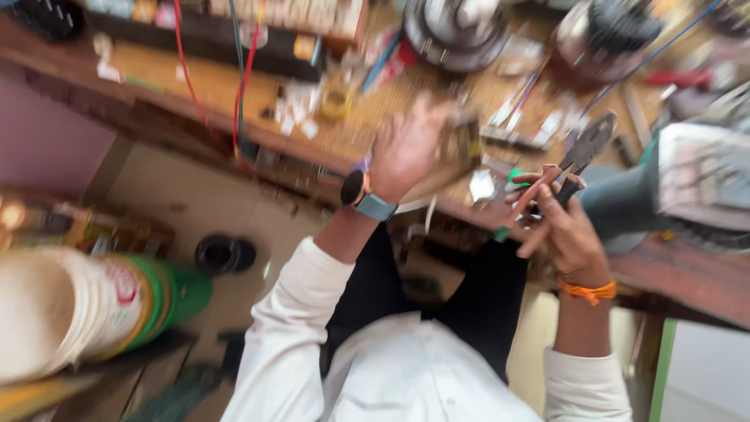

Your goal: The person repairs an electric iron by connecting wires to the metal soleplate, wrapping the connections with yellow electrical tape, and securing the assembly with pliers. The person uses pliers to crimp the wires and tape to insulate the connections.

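pliers (pixel 582 152) between right fingers (pixel 547 209)

Your right hand (pixel 566 234) grips dark, matt metal pliers (pixel 582 152) with worn reddish handle sleeves that look like plastic or rubber. On that wrist sits a bright orange thread band (pixel 587 291), cloth-like and twisted. Your left hand (pixel 406 148) holds a brownish flat board (pixel 461 144), too blurred to tell its material; its wrist carries a glossy black round watch (pixel 354 188) on a smooth teal strap. Your white sleeves (pixel 285 344) are soft matt cloth. The brown wooden workbench (pixel 195 86) looks rough and scuffed. Beside you, the white and green plastic bucket (pixel 86 309) has a slight sheen.
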